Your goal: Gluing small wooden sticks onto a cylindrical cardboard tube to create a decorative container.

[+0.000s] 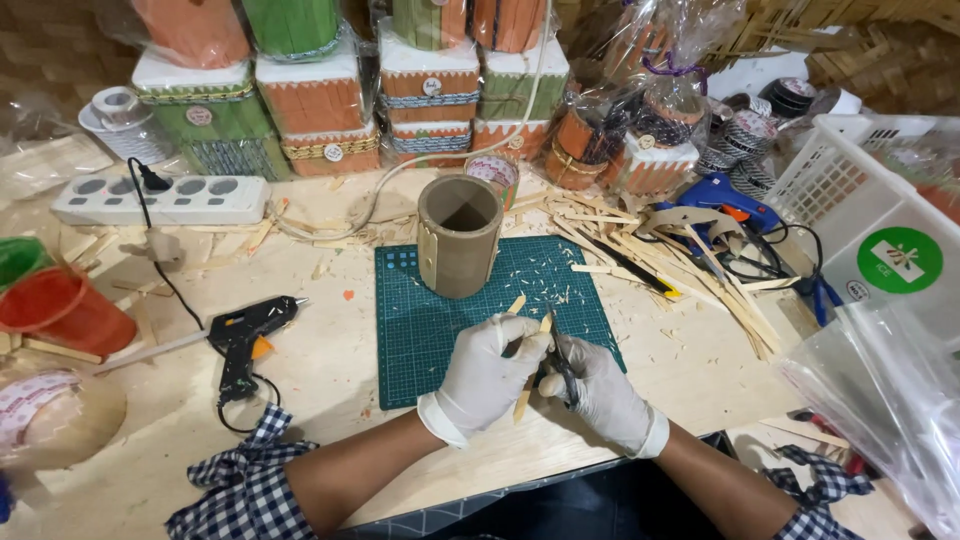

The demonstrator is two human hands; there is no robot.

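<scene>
Gripping a thin pale wood strip [527,380], gloved left hand [487,375]; right hand [600,392] clamps dark scissors [562,366] (lower centre), cardboard tube [459,235] upright on gridded green mat [430,330].

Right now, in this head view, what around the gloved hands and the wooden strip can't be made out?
- Dark tool in the right hand: its tip and kind, hidden by the white-gloved fingers.
- Thin pale wooden strip: its middle, covered by the left hand.
- Brown cardboard cylinder on the green cutting mat: its inside, in shadow.
- Round labels on the stacked orange and green boxes: too small.
- Clear plastic bag: cut off by the right edge.
</scene>
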